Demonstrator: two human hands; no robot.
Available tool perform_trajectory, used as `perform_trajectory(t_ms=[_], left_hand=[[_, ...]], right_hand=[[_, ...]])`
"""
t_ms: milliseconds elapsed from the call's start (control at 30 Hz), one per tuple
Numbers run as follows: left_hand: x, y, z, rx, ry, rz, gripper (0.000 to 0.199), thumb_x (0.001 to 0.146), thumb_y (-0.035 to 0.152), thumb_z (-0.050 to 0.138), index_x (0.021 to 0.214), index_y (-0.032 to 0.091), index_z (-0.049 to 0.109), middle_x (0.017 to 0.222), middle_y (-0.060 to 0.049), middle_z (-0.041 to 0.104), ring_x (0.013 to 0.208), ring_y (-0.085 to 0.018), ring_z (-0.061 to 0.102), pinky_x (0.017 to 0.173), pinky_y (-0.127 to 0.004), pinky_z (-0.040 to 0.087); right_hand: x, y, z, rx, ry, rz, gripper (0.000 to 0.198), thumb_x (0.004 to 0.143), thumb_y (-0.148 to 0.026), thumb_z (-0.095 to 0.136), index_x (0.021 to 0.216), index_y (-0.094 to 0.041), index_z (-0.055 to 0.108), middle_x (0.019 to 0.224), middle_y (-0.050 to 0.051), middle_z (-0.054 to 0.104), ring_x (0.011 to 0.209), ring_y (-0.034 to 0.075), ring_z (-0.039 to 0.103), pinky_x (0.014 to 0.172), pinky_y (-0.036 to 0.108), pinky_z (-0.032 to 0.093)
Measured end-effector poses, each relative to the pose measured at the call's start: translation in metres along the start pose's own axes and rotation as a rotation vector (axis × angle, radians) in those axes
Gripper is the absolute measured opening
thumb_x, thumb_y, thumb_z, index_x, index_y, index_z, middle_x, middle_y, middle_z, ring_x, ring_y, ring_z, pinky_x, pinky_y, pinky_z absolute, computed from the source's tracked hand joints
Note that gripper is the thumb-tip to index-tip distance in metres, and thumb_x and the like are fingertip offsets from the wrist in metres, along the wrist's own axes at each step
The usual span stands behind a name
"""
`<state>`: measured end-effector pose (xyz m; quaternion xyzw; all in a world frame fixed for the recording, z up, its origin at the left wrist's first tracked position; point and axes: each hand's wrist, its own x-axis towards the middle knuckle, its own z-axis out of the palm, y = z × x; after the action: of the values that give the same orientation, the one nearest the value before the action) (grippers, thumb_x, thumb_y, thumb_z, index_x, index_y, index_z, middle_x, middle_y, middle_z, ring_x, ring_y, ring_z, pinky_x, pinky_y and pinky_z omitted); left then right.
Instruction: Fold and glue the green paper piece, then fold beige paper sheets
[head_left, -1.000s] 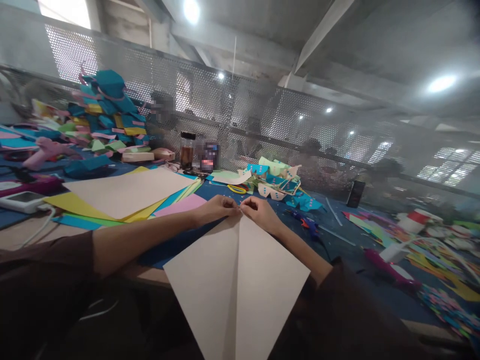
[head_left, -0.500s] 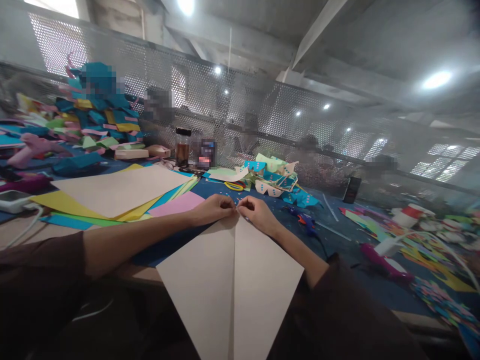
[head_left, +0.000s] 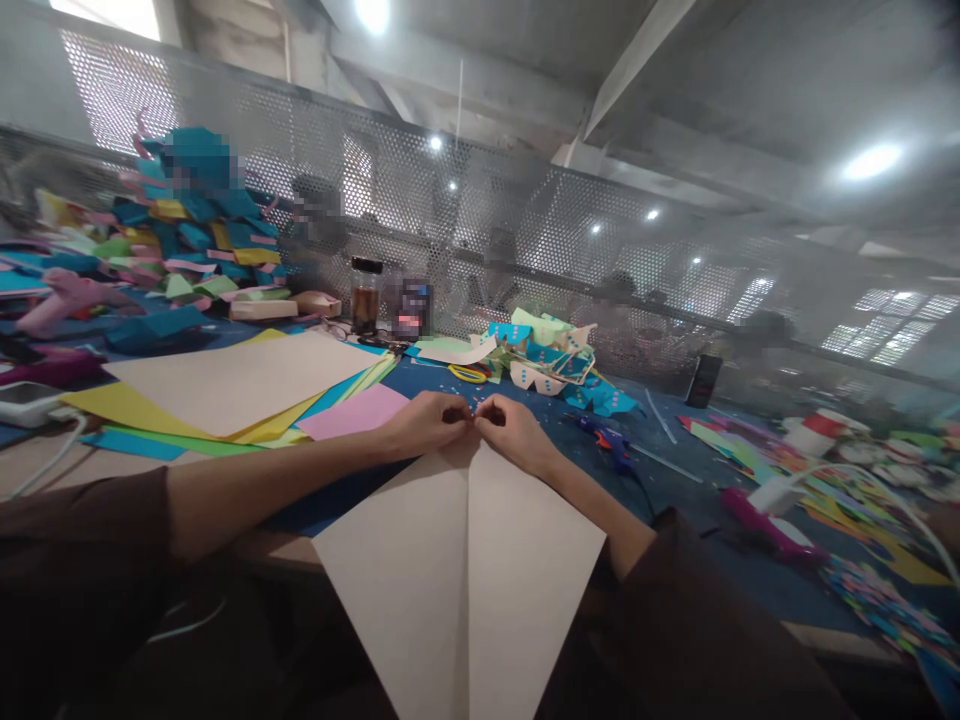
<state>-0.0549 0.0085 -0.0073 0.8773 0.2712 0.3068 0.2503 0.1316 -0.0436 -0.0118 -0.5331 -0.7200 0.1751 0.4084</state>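
Note:
A large pale sheet of paper (head_left: 405, 560) lies in front of me, folded so that two edges meet along a line down its middle. Its lower part hangs past the table's near edge. At the far tip, my left hand (head_left: 429, 422) pinches the paper from the left with thumb and fingers together. My right hand (head_left: 514, 430) pinches the same tip from the right, its fingertips almost touching the left ones. The exact bit of paper between the fingertips is hidden.
Coloured sheets (head_left: 240, 380) are stacked at the left. Yellow-handled scissors (head_left: 469, 373) and dotted paper pieces (head_left: 555, 365) lie beyond my hands. A blue glue gun (head_left: 611, 442) rests to the right, near a purple power strip (head_left: 776, 525). A drink jar (head_left: 366, 298) stands at the back.
Both hands stay at the paper's tip with only slight finger movement. The folded paper has hardly shifted.

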Motion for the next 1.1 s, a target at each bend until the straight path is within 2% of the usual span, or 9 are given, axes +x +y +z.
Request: perform_trajectory(t_ms=[567, 867, 1100], left_hand=[[0.0003, -0.0064, 0.0048, 0.139, 0.051, 0.035, 0.017, 0.082, 0.026, 0.055, 0.081, 0.019, 0.070, 0.069, 0.000, 0.067, 0.064, -0.016, 0.058, 0.058, -0.025, 0.033], [-0.0011, -0.0007, 0.0033, 0.170, 0.050, 0.061, 0.015, 0.079, 0.023, 0.054, 0.075, 0.019, 0.067, 0.066, 0.001, 0.064, 0.063, -0.015, 0.057, 0.058, -0.025, 0.033], [-0.0020, -0.0010, 0.0035, 0.202, 0.067, 0.112, 0.010, 0.077, 0.021, 0.054, 0.071, 0.019, 0.062, 0.066, 0.002, 0.064, 0.064, -0.015, 0.057, 0.059, -0.024, 0.033]], right_hand=[[-0.0011, -0.0008, 0.0017, 0.024, -0.011, 0.039, 0.010, 0.078, -0.027, 0.058, 0.084, -0.020, 0.061, 0.080, 0.001, 0.067, 0.077, 0.017, 0.063, 0.073, 0.029, 0.047], [0.0018, 0.0034, 0.0007, 0.075, -0.049, 0.026, 0.013, 0.077, -0.029, 0.058, 0.083, -0.018, 0.062, 0.081, 0.001, 0.067, 0.078, 0.018, 0.061, 0.074, 0.029, 0.046], [0.0042, 0.0041, -0.0003, 0.155, -0.077, 0.067, 0.015, 0.074, -0.030, 0.060, 0.081, -0.018, 0.064, 0.079, 0.000, 0.066, 0.077, 0.016, 0.059, 0.075, 0.029, 0.045]])
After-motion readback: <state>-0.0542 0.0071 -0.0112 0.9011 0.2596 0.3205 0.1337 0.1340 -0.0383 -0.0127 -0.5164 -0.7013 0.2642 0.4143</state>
